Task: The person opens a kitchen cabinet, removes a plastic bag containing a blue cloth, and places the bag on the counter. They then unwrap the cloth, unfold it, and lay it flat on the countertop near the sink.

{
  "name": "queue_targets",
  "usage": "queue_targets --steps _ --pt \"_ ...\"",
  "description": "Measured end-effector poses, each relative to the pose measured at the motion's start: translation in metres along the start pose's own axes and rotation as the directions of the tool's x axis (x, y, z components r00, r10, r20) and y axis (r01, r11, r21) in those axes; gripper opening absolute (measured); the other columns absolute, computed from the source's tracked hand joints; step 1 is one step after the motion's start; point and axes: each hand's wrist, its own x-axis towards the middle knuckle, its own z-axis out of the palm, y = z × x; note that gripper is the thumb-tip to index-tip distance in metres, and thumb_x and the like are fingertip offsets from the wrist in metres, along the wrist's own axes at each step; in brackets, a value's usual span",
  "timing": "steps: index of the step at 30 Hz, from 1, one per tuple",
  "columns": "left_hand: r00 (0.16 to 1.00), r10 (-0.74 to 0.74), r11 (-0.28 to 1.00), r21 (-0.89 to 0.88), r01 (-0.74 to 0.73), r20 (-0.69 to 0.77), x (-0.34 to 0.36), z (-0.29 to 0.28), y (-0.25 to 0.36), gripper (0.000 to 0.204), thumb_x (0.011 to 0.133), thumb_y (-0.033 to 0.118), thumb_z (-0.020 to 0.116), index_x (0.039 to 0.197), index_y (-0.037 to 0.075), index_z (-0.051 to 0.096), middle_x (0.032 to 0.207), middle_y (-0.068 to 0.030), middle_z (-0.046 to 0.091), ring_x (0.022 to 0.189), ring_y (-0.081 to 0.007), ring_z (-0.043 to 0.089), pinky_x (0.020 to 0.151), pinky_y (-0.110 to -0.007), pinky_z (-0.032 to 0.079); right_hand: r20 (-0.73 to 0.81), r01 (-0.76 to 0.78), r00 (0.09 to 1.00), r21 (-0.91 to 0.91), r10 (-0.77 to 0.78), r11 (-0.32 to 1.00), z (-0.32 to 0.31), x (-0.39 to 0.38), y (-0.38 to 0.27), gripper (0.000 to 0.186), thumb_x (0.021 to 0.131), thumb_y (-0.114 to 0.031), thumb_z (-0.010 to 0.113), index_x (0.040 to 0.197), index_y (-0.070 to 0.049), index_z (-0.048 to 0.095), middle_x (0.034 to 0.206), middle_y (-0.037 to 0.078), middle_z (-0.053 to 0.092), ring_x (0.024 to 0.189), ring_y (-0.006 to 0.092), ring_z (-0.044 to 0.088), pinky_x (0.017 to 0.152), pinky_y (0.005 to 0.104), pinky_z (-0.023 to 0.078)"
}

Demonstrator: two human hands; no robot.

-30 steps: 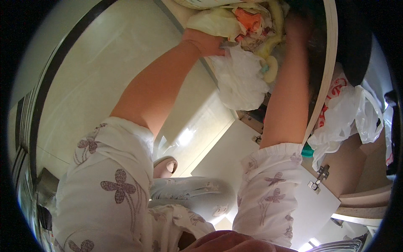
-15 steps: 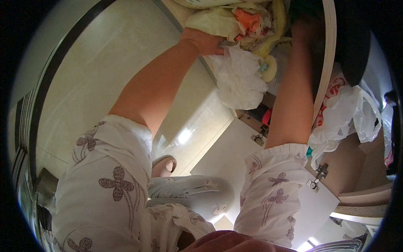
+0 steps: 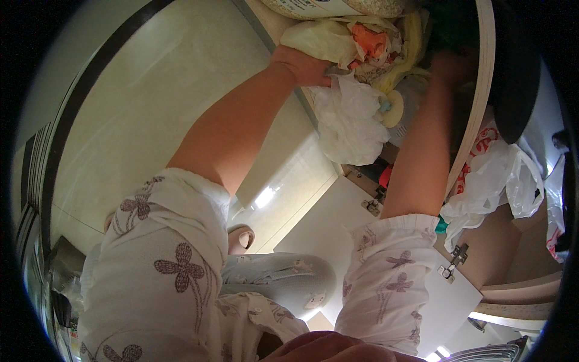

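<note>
My left hand point(image 3: 304, 66) is closed at the top of a crumpled white plastic bag point(image 3: 351, 123), its fingers partly hidden. Above it lie a pale yellowish bag point(image 3: 316, 42) with orange-red crumpled stuff point(image 3: 369, 41) and a tangle of yellow plastic. A cream round piece point(image 3: 392, 111) with a light blue centre shows beside the white bag. My right hand point(image 3: 449, 66) reaches into the dark cabinet interior beside a dark green thing point(image 3: 443, 27); its fingers are shadowed and blurred, so what it touches is unclear.
An open white cabinet door point(image 3: 319, 223) with hinges is below the cabinet. More plastic bags point(image 3: 515, 181) hang right of the curved pale board point(image 3: 485, 72). A large printed sack point(image 3: 325, 7) lies at the top. Tiled floor point(image 3: 132, 90) is at left, with a pink slipper point(image 3: 240, 238).
The whole view has shifted slightly, with the cabinet contents lower in the picture. My right forearm has moved a little to the right. My left hand stays at the white bag.
</note>
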Motion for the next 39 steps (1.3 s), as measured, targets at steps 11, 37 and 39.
queue_targets --steps 11,37,39 --pt "0.997 0.016 1.0 -0.015 -0.017 -0.077 0.002 0.009 -0.001 0.063 0.078 0.055 0.064 0.133 0.027 0.051 0.139 -0.0014 0.048 0.128 -0.0269 0.045 0.103 -0.04 0.042 0.214 0.225 0.967 -0.451 -0.139 0.864 0.002 0.02 0.05 0.043 0.086 -0.036 0.06 0.118 -0.007 0.061 0.127 0.02 0.054 0.113 0.0338 0.055 0.097 0.0468 0.043" --pt "1.0 -0.011 1.0 0.014 0.011 -0.017 -0.002 -0.001 0.002 0.065 0.076 0.06 0.063 0.129 0.024 0.056 0.137 -0.0038 0.05 0.128 -0.0269 0.046 0.104 -0.038 0.041 0.531 0.419 0.847 -0.657 -0.009 0.627 0.044 0.066 0.079 0.037 0.092 -0.036 0.056 0.108 -0.005 0.065 0.098 0.017 0.067 0.085 0.0328 0.064 0.075 0.0477 0.052" --pt "1.0 0.002 1.0 0.007 -0.001 -0.026 -0.002 -0.002 0.0 0.065 0.076 0.06 0.063 0.131 0.025 0.054 0.138 -0.0034 0.049 0.129 -0.0269 0.045 0.104 -0.038 0.041 0.454 0.375 0.89 -0.668 -0.048 0.643 0.049 0.07 0.091 0.037 0.091 -0.035 0.057 0.111 -0.005 0.064 0.101 0.017 0.066 0.089 0.0331 0.063 0.078 0.0478 0.051"
